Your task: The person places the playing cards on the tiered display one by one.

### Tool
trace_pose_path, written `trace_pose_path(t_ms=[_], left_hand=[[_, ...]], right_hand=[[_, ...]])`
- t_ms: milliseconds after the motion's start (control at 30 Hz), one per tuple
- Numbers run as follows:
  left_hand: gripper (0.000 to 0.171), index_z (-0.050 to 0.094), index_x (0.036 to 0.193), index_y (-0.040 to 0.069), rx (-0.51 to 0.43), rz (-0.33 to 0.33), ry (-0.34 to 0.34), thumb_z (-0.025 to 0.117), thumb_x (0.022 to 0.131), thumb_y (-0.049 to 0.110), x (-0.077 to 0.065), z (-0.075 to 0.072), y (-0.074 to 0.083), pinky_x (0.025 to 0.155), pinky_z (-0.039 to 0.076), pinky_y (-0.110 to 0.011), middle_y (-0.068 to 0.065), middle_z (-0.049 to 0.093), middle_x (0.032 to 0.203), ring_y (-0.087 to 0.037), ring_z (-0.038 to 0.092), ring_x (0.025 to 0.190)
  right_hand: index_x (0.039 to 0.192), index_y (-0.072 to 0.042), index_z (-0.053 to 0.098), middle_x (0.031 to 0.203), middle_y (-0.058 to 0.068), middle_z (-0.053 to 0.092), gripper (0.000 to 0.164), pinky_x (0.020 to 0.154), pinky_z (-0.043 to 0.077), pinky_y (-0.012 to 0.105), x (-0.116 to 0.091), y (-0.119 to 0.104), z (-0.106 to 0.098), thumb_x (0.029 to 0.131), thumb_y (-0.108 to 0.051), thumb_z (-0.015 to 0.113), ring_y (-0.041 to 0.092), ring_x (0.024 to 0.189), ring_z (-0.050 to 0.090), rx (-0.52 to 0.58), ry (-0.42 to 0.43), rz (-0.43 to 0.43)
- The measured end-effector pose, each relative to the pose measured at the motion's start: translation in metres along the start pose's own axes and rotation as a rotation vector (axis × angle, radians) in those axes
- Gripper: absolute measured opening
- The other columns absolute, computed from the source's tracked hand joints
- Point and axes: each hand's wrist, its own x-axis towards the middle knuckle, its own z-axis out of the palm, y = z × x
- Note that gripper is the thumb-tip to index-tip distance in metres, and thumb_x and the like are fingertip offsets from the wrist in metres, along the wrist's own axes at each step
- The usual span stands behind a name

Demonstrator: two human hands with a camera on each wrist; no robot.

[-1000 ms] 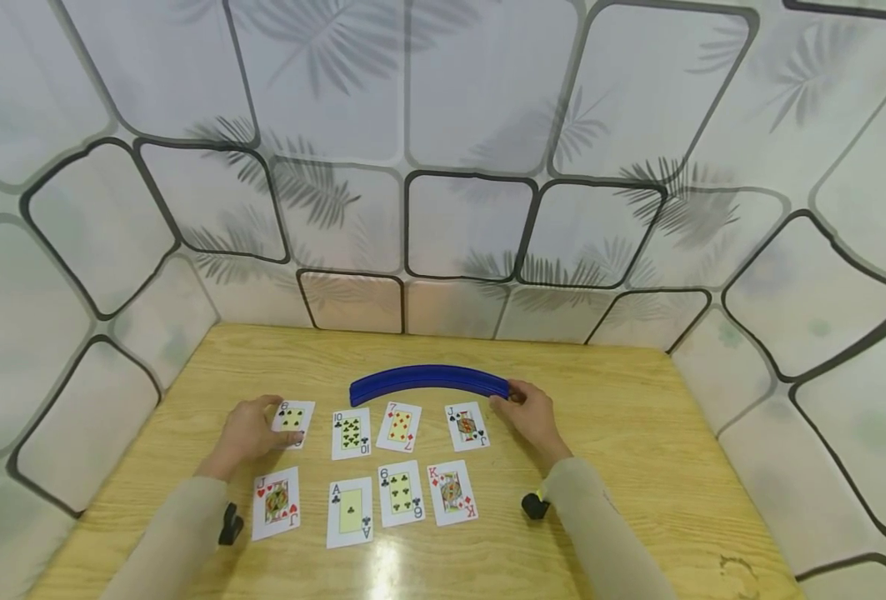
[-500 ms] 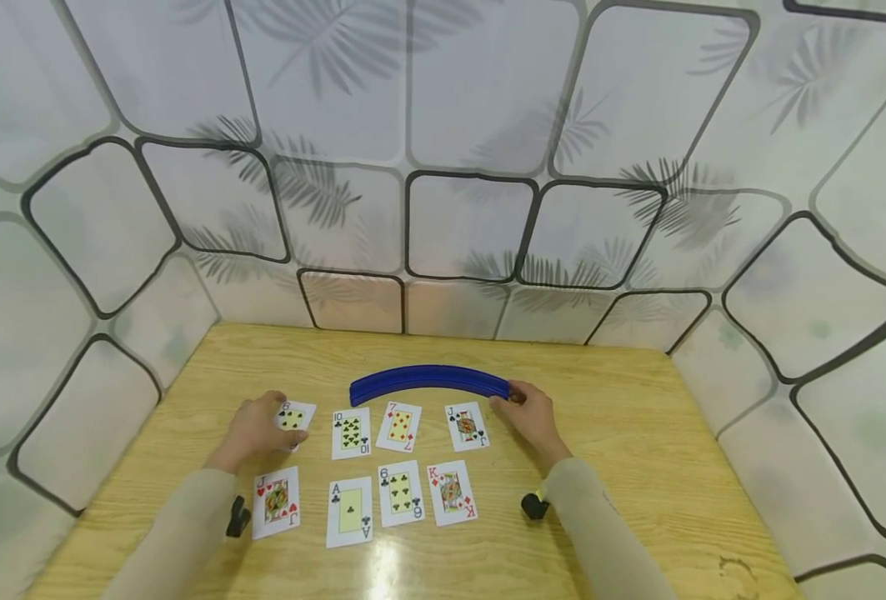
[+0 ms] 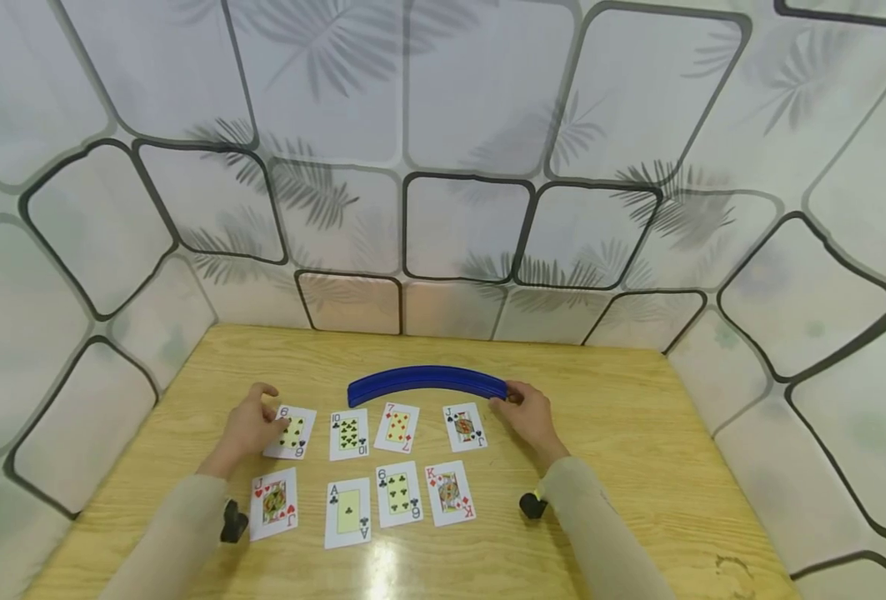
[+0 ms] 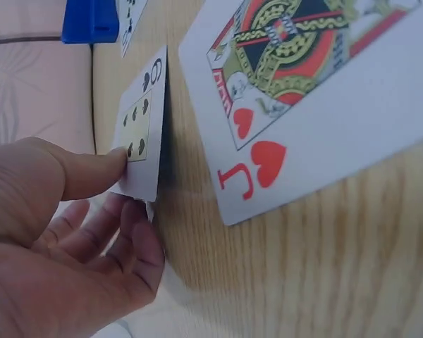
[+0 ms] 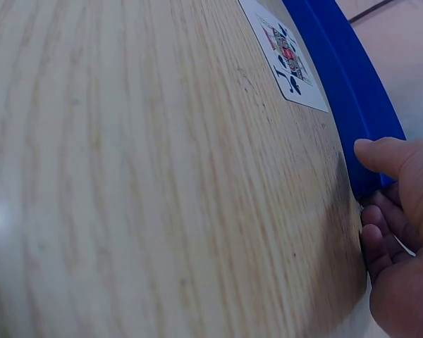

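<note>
My left hand (image 3: 246, 429) pinches the left edge of a six of spades (image 3: 297, 437). In the left wrist view the thumb (image 4: 95, 172) lies on the card's face while the fingers curl beneath, and the card tilts up from the wood. At the back, a curved blue card holder (image 3: 427, 377) lies on the table. Its right end is gripped by my right hand (image 3: 530, 417), thumb on top and fingers curled under the end in the right wrist view. Nearest the left wrist is a jack of hearts (image 3: 273, 502), face up.
Beside the six of spades lie a ten of clubs (image 3: 348, 434), a seven of diamonds (image 3: 397, 427) and a black jack (image 3: 465, 426). The front row holds an ace (image 3: 348, 512), a six of clubs (image 3: 397, 493) and a king of diamonds (image 3: 450, 492). Patterned walls (image 3: 458, 225) enclose the table.
The six of spades has shifted slightly toward me and shows more of its face. My left thumb and fingers have changed place on its left edge. My right hand stays on the card holder.
</note>
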Motion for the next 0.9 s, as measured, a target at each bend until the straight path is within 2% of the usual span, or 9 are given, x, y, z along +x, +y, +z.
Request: trace_pose_path(t_ms=[100, 167, 333, 500, 633, 733, 900], left_hand=[[0.061, 0.039, 0.146, -0.012, -0.027, 0.015, 0.013, 0.069, 0.097, 0.006, 0.0, -0.004, 0.001, 0.066, 0.05, -0.031, -0.025, 0.067, 0.098, -0.029, 0.064, 0.083], [0.058, 0.043, 0.147, -0.013, -0.034, 0.025, 0.02, 0.069, 0.099, 0.008, 0.001, -0.007, 0.002, 0.071, 0.053, -0.033, -0.027, 0.068, 0.105, -0.033, 0.066, 0.09], [0.04, 0.062, 0.133, -0.011, -0.036, 0.079, 0.06, 0.067, 0.102, 0.014, 0.006, -0.012, 0.012, 0.083, 0.058, -0.046, -0.032, 0.069, 0.117, -0.042, 0.067, 0.105], [0.037, 0.066, 0.13, -0.008, -0.095, 0.128, 0.093, 0.067, 0.104, 0.018, 0.014, -0.01, 0.031, 0.093, 0.059, -0.055, -0.03, 0.072, 0.121, -0.045, 0.069, 0.109], [0.04, 0.065, 0.134, -0.007, -0.193, 0.121, 0.084, 0.067, 0.105, 0.02, 0.02, -0.005, 0.052, 0.084, 0.062, -0.035, -0.029, 0.07, 0.126, -0.043, 0.07, 0.111], [0.042, 0.063, 0.136, -0.008, -0.243, 0.129, 0.072, 0.067, 0.105, 0.02, 0.025, 0.0, 0.067, 0.075, 0.058, -0.022, -0.03, 0.069, 0.129, -0.043, 0.07, 0.111], [0.041, 0.063, 0.137, -0.007, -0.294, 0.136, 0.075, 0.066, 0.105, 0.018, 0.037, 0.012, 0.087, 0.081, 0.058, -0.024, -0.03, 0.068, 0.132, -0.043, 0.068, 0.117]], right_hand=[[0.138, 0.006, 0.064, 0.124, 0.025, 0.072, 0.051, 0.099, 0.057, 0.052, -0.001, 0.0, 0.0, 0.094, -0.017, 0.079, 0.037, 0.113, 0.067, 0.001, -0.006, 0.008], [0.138, 0.006, 0.064, 0.125, 0.025, 0.072, 0.05, 0.099, 0.057, 0.052, -0.001, 0.0, 0.0, 0.095, -0.016, 0.078, 0.037, 0.113, 0.067, 0.003, -0.009, 0.011], [0.137, 0.006, 0.065, 0.125, 0.024, 0.072, 0.048, 0.099, 0.057, 0.052, -0.001, 0.001, 0.001, 0.094, -0.013, 0.077, 0.036, 0.114, 0.067, 0.002, -0.002, 0.005], [0.135, 0.007, 0.066, 0.124, 0.025, 0.072, 0.046, 0.099, 0.058, 0.052, 0.0, 0.002, 0.001, 0.094, -0.01, 0.077, 0.037, 0.113, 0.068, 0.001, 0.017, -0.008], [0.135, 0.007, 0.066, 0.124, 0.025, 0.072, 0.046, 0.099, 0.058, 0.052, -0.001, 0.002, 0.001, 0.094, -0.009, 0.077, 0.037, 0.113, 0.068, 0.01, 0.021, -0.008], [0.136, 0.006, 0.065, 0.125, 0.025, 0.071, 0.045, 0.099, 0.057, 0.052, -0.001, 0.002, 0.002, 0.095, -0.009, 0.076, 0.037, 0.114, 0.067, 0.01, 0.02, 0.002], [0.136, 0.005, 0.066, 0.125, 0.024, 0.071, 0.045, 0.1, 0.057, 0.052, -0.001, 0.002, 0.002, 0.095, -0.01, 0.076, 0.036, 0.115, 0.067, 0.007, 0.026, 0.002]])
